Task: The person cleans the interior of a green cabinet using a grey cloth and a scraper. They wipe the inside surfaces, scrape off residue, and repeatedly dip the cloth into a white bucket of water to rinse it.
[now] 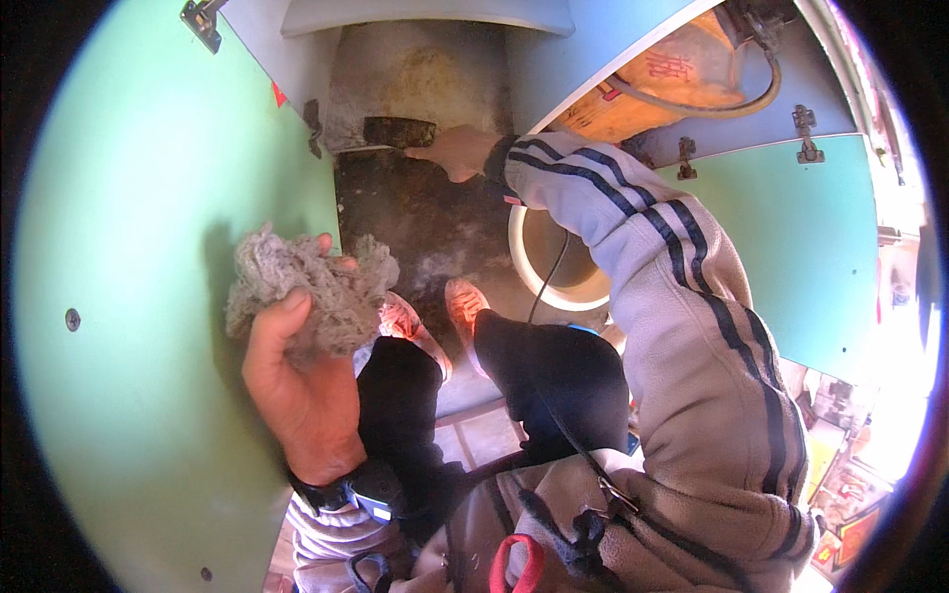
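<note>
My left hand [308, 393] holds a crumpled grey rag [315, 289], thumb over its near side, in front of the green door panel [133, 259]. With the sleeve stretched forward, my right hand [461, 150] reaches low towards the cabinet's inside. Just left of its fingers is a dark rectangular block [400, 132]; whether the fingers grip it is hidden by blur. Around both is the cabinet's stained inner surface [422, 74], brownish and worn. Dark, dirty floor [393, 200] lies below that hand.
A round cream-rimmed tub [523, 270] stands under my right forearm, a thin black cord [552, 274] crossing it. On the right, an orange printed bag [660, 81] and a hose [704, 113] fill an open compartment beside a hinged green door [786, 244]. My shoes [467, 304] are below.
</note>
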{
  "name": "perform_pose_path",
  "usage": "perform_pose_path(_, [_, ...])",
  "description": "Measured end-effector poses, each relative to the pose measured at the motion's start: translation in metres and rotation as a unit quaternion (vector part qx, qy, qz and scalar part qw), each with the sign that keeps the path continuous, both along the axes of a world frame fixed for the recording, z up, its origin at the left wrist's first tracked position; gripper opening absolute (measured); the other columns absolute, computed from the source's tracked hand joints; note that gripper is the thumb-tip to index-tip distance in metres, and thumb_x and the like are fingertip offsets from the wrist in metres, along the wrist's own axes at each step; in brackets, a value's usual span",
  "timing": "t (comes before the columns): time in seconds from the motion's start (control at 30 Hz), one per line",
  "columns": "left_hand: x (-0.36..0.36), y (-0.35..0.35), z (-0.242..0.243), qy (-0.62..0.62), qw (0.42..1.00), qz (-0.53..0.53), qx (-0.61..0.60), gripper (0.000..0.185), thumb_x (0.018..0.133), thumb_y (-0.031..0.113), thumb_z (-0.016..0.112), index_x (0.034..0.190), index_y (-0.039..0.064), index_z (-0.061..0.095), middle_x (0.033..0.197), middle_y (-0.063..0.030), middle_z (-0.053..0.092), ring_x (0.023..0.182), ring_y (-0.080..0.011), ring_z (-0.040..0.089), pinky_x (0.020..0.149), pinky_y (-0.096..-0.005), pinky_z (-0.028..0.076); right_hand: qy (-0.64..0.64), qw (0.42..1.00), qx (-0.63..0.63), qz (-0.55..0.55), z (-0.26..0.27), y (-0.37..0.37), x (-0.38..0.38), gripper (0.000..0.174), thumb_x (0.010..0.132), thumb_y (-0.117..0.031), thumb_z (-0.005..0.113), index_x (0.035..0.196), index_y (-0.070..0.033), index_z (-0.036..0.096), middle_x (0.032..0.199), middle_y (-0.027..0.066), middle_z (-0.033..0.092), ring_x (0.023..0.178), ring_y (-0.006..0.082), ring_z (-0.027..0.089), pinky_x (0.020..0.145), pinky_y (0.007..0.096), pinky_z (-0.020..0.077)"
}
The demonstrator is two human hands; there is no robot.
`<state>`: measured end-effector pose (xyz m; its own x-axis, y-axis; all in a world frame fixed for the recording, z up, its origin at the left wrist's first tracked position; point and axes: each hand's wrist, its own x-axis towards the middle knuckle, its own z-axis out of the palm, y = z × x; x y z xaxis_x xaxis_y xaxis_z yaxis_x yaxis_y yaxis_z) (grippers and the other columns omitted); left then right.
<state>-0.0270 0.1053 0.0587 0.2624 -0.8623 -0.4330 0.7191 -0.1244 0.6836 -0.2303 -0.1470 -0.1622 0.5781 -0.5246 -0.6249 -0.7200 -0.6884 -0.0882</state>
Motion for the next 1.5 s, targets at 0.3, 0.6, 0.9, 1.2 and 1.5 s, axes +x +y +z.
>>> perform_pose_path(0.3, [0.006, 0.001, 0.000, 0.004, 1.000, 0.003, -0.002, 0.067, 0.091, 0.011, 0.058, 0.156, 0.005, 0.043, 0.134, -0.0213, 0.065, 0.116, -0.0323, 0.067, 0.104, -0.0503, 0.053, 0.055, 0.998, -0.004, 0.038, 0.005, -0.002, -0.039, 0.098, 0.080, -0.003, 0.065, 0.168, -0.027, 0.030, 0.087, 0.0231, 0.070, 0.081, 0.0385, 0.069, 0.071, 0.0495, 0.0541])
perform_pose_path(0.6, [0.005, 0.005, 0.003, -0.005, 1.000, 0.000, 0.001, 0.066, 0.091, 0.011, 0.058, 0.155, 0.003, 0.043, 0.134, -0.0210, 0.065, 0.116, -0.0322, 0.067, 0.101, -0.0510, 0.055, 0.041, 0.998, -0.024, 0.050, 0.012, -0.003, -0.009, 0.097, 0.080, -0.005, 0.066, 0.168, -0.027, 0.032, 0.095, 0.0212, 0.071, 0.085, 0.0384, 0.071, 0.071, 0.0496, 0.0550])
perform_pose_path(0.9, [0.004, 0.002, 0.000, 0.004, 1.000, -0.012, 0.003, 0.064, 0.091, 0.011, 0.058, 0.153, 0.001, 0.045, 0.135, -0.0216, 0.064, 0.117, -0.0326, 0.067, 0.101, -0.0516, 0.056, -0.004, 0.998, -0.037, 0.054, 0.006, 0.001, -0.016, 0.097, 0.080, -0.004, 0.067, 0.168, -0.026, 0.031, 0.087, 0.0211, 0.070, 0.079, 0.0377, 0.068, 0.069, 0.0495, 0.0546])
perform_pose_path(1.2, [0.006, 0.004, 0.000, -0.009, 1.000, 0.001, -0.004, 0.067, 0.090, 0.012, 0.060, 0.154, 0.003, 0.044, 0.135, -0.0212, 0.064, 0.116, -0.0319, 0.067, 0.103, -0.0509, 0.053, 0.102, 0.992, -0.014, 0.072, 0.009, -0.010, -0.032, 0.099, 0.080, -0.004, 0.067, 0.169, -0.027, 0.030, 0.084, 0.0191, 0.067, 0.077, 0.0355, 0.068, 0.063, 0.0489, 0.0527])
perform_pose_path(1.5, [0.004, 0.005, 0.002, 0.013, 1.000, -0.006, 0.004, 0.068, 0.090, 0.012, 0.059, 0.155, 0.004, 0.043, 0.134, -0.0211, 0.064, 0.115, -0.0319, 0.067, 0.104, -0.0518, 0.053, 0.062, 0.997, -0.013, 0.034, 0.006, -0.003, -0.003, 0.098, 0.081, -0.003, 0.064, 0.169, -0.026, 0.028, 0.086, 0.0197, 0.068, 0.074, 0.0347, 0.067, 0.064, 0.0479, 0.0522])
